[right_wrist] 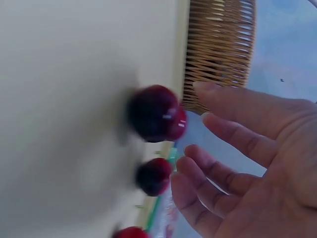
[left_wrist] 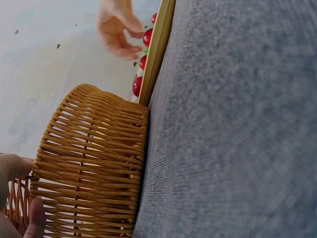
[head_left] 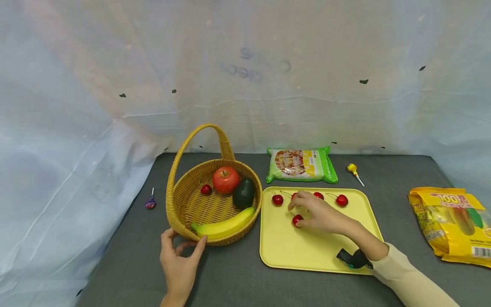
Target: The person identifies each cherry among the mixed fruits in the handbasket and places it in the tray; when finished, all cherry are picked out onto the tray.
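Observation:
A wicker basket (head_left: 215, 204) with a tall handle holds a red apple (head_left: 226, 180), an avocado (head_left: 243, 193), a banana (head_left: 226, 224) and one cherry (head_left: 206, 189). My left hand (head_left: 179, 264) grips its near rim with thumb and fingers; the left wrist view shows the thumb and fingertips at the woven wall (left_wrist: 94, 163). Over the yellow tray (head_left: 284, 251) reaches my right hand (head_left: 316, 213), fingers loosely bent around a red cherry (head_left: 297, 220) but apart from it in the right wrist view, where a dark red cherry (right_wrist: 153, 114) lies before the fingertips. Several other cherries lie along the tray's far side.
Behind the tray lies a green food packet (head_left: 301, 165), with a yellow lollipop (head_left: 353, 169) to its right. A purple lollipop (head_left: 151, 202) is left of the basket. At the right edge stands a yellow bag (head_left: 452, 226). Plastic sheeting (head_left: 245, 85) hangs behind the grey table.

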Motion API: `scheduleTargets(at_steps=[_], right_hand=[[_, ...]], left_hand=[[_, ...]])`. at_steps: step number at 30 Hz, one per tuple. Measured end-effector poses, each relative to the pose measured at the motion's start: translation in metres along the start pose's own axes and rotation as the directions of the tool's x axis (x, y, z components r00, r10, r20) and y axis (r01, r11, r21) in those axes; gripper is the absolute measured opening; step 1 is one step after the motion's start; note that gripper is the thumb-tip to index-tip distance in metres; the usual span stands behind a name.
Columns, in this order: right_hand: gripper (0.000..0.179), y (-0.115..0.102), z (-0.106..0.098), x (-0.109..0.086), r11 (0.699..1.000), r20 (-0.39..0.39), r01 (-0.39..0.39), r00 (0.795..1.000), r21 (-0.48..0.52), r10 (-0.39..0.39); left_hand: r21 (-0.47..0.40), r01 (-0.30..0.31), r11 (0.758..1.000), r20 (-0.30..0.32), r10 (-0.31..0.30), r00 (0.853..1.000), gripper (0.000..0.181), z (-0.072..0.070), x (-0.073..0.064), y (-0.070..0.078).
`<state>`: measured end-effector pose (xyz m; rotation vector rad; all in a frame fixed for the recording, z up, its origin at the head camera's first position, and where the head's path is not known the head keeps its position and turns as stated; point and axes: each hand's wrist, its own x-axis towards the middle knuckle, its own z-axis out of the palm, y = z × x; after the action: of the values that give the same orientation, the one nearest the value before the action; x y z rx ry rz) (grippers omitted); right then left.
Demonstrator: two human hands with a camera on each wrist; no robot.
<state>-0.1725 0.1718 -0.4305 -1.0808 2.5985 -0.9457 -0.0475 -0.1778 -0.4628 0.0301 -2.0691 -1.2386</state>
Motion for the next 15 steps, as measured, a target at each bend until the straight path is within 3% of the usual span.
scheduleTargets(at_steps=[7,11,15], right_hand=[[0.033,-0.020,-0.019,0.037,0.996,0.025,0.089,0.996,0.023,-0.089],[0.035,-0.038,-0.022,0.076,0.985,0.050,0.167,0.984,0.050,-0.169],[0.040,-0.058,-0.016,0.126,0.956,0.104,0.254,0.957,0.143,-0.270]], left_hand=[[-0.010,0.014,1.000,0.000,-0.014,1.000,0.062,0.001,-0.002,-0.002],[-0.019,0.004,1.000,0.000,-0.004,1.000,0.062,0.002,-0.002,-0.004],[-0.011,-0.013,1.000,-0.008,0.013,1.000,0.063,0.001,-0.001,-0.007]])
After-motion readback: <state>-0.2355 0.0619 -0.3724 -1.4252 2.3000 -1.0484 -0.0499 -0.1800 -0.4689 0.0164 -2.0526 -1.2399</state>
